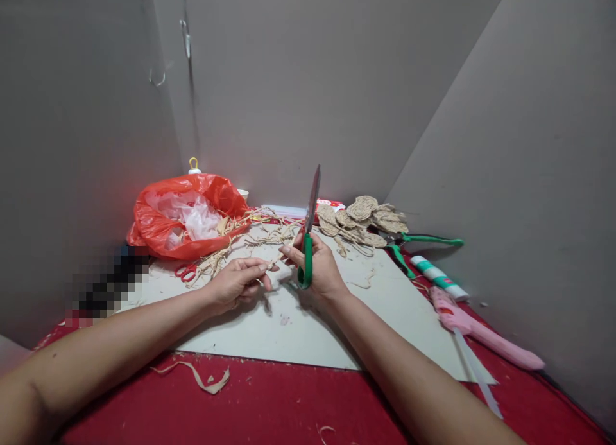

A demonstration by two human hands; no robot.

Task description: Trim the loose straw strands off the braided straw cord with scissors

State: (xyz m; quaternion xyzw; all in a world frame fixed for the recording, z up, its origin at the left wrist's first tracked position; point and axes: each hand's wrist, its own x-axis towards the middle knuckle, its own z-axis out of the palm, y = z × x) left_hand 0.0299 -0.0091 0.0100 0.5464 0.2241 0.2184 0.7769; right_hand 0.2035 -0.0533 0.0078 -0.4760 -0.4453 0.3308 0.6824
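Observation:
My right hand (323,265) is closed around a pair of scissors with green handles (307,262), whose blades point upward, away from the board. Its thumb and fingertips also reach toward my left hand. My left hand (240,281) pinches a small piece of pale dried plant strip (270,265) between thumb and fingers, just left of the scissors. Both hands are above a white board (308,332). Dried straw-like strips (214,262) lie on the board behind my left hand, with red-handled scissors (185,273) beside them.
A red plastic bag (187,243) stands at the back left. Coiled woven straw pieces (362,209) lie at the back right, near green-handled pliers (397,249). A pink glue gun (481,332) and a white-green roll (437,277) rest along the right. One loose strip (197,375) is on the red cloth.

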